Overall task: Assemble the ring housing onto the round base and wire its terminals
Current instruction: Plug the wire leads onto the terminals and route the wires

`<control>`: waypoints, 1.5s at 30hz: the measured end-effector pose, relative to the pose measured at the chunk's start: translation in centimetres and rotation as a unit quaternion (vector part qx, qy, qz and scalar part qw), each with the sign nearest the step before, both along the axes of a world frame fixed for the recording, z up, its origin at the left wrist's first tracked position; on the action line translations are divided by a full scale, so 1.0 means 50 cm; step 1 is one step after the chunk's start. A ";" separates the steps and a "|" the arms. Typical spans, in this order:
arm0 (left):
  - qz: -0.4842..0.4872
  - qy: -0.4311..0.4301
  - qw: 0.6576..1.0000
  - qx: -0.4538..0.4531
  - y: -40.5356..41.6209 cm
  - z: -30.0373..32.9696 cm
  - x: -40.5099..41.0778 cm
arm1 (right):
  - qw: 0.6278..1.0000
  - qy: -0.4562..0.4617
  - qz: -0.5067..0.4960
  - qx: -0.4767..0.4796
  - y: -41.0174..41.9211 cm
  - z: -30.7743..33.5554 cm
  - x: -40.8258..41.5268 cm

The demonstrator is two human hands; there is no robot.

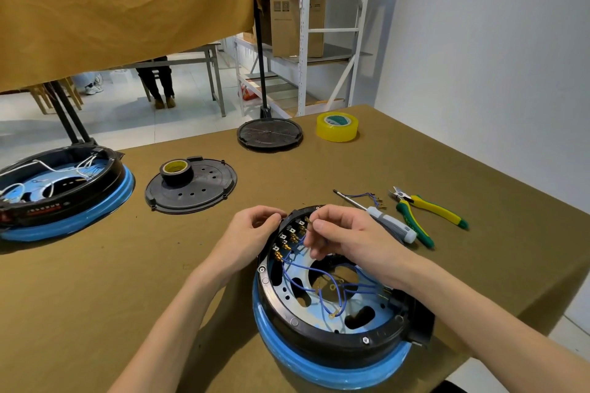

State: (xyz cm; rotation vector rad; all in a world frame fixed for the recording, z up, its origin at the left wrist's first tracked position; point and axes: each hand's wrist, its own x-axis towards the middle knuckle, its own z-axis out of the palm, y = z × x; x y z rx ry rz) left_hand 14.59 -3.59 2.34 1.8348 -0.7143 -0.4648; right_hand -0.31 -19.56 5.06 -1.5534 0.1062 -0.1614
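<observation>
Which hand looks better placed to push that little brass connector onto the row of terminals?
The right hand: its fingers already pinch the connector just above the terminal row. The left hand grips the ring housing rim, steadying it.

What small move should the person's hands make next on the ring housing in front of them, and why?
Probably push the brass connector, pinched in the right hand, onto a free tab in the terminal row. The connector already hovers right by the far tabs, its blue wire trails into the housing, and the left hand grips the ring housing rim.
</observation>
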 end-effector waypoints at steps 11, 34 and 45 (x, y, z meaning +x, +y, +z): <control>-0.006 0.005 1.000 0.001 -0.002 0.005 0.000 | 0.995 0.031 -0.017 -0.095 0.004 -0.002 0.002; -0.020 0.051 0.998 -0.001 -0.009 -0.002 -0.010 | 0.859 0.085 -0.115 -0.491 0.058 -0.008 0.047; -0.018 0.046 0.999 0.005 -0.010 -0.003 -0.009 | 0.864 0.086 -0.135 -0.478 0.065 -0.018 0.044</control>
